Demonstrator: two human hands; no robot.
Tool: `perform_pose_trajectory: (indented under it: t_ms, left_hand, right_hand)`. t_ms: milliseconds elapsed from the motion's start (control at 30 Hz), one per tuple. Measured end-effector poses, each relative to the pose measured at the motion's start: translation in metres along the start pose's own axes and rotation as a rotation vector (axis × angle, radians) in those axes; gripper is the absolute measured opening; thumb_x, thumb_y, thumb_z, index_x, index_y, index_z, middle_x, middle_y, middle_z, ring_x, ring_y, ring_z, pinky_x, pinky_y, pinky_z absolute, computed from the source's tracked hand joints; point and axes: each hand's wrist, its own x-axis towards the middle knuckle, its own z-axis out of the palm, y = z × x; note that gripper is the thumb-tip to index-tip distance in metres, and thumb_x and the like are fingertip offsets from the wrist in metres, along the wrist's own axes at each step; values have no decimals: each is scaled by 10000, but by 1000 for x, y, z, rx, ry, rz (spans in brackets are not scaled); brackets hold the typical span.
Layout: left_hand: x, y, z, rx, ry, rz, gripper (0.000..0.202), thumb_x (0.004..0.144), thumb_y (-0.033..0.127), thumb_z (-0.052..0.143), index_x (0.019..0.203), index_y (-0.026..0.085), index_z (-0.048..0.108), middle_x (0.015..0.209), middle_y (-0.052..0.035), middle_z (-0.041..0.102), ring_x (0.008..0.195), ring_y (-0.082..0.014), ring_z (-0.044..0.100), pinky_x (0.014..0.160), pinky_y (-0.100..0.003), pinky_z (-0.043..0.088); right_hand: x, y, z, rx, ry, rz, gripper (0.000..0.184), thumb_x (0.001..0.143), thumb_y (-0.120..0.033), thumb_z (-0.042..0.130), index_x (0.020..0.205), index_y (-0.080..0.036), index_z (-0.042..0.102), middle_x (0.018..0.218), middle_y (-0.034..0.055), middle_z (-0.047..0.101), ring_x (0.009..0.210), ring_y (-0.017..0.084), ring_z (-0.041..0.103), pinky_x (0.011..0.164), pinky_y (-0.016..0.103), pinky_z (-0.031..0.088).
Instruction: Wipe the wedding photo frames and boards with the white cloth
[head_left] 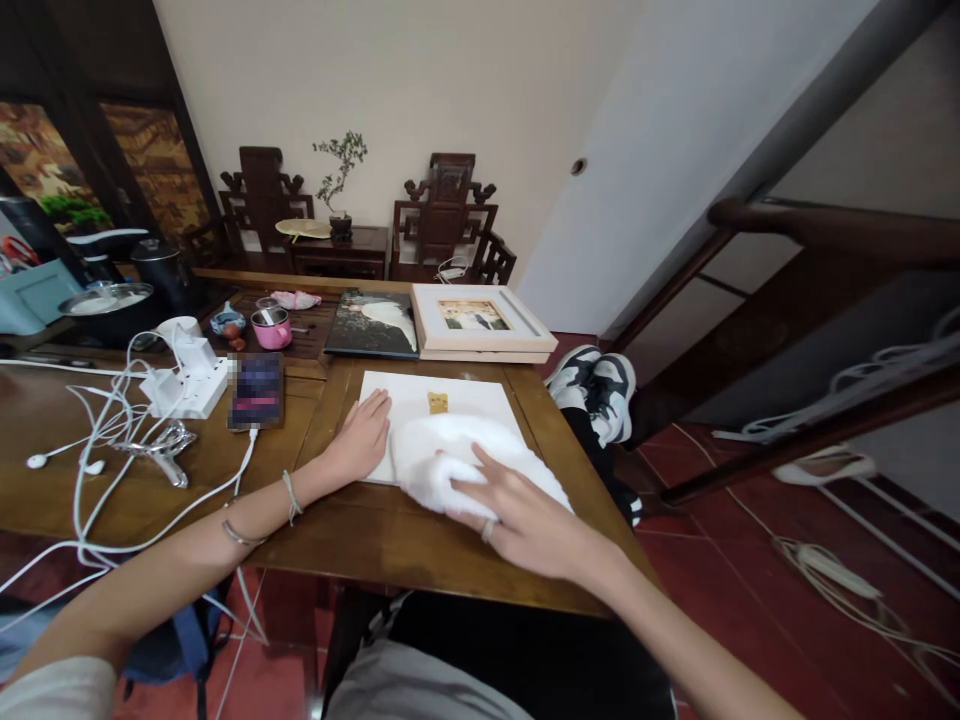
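A flat white panel (478,393) lies on the wooden table near its right end, with a small yellow patch (438,402) on its upper part. My left hand (364,440) rests on the panel's left edge, fingers stretched out and holding nothing. Bunched over the panel's lower right is a white cloth (431,450), which hangs past the panel toward the table's front edge. My right hand (514,505), with a ring on one finger, grips this cloth and presses it on the panel. The cloth hides the panel's lower part and some of my right fingertips.
Behind the panel lie a dark picture (373,325) and a light-framed picture (484,318). To the left are a phone (259,392) on a cable, a power strip (199,385), tangled white cords, a clear hair clip (161,447) and a pink cup (271,328). Someone's sneakers (600,385) show beyond the table's right edge.
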Motion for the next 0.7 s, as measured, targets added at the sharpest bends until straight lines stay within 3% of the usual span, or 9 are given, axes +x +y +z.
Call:
perform_pose_trajectory:
  t_ms: [200,333,500,600,700]
  left_hand:
    - [0,1,-4,-17,-41,-19,492,962,220,240,1405,48,370,1523,-179,328,1440,-250,250,1171,-481,229]
    - [1,2,-4,-34,-37,-21,494,959,211,240,1410,53,364,1521,-179,333,1441,-250,248,1173,-490,218]
    - [1,1,-4,-52,-34,-9,495,947,188,248,1413,62,356,1524,-180,326,1440,-253,249,1172,-494,219]
    - [0,-1,-3,-40,-35,0,500,926,166,279,1405,53,367,1518,-190,333,1437,-259,257,1169,-493,228]
    - [0,-2,-2,-30,-26,6,494,934,175,271,1400,51,375,1514,-189,341,1436,-254,258,1170,-485,230]
  right_hand:
    - [75,56,5,-165,137,97,376,968,-253,380,1260,-116,574,1406,180,504,1381,301,344,1127,555,207]
    - [101,61,10,-212,160,124,381,951,-219,389,1263,-108,579,1347,205,551,1386,320,321,1096,583,218]
    - [65,28,12,-174,128,-17,338,932,-208,418,1177,-114,629,1297,205,577,1360,306,363,1135,546,186]
    - [28,2,6,-99,81,-70,289,910,-179,439,1103,-143,652,1323,188,550,1297,291,452,1129,495,259]
    - [6,-10,0,-39,51,-63,277,926,-205,425,1058,-170,666,1239,151,614,1194,276,553,1091,445,341]
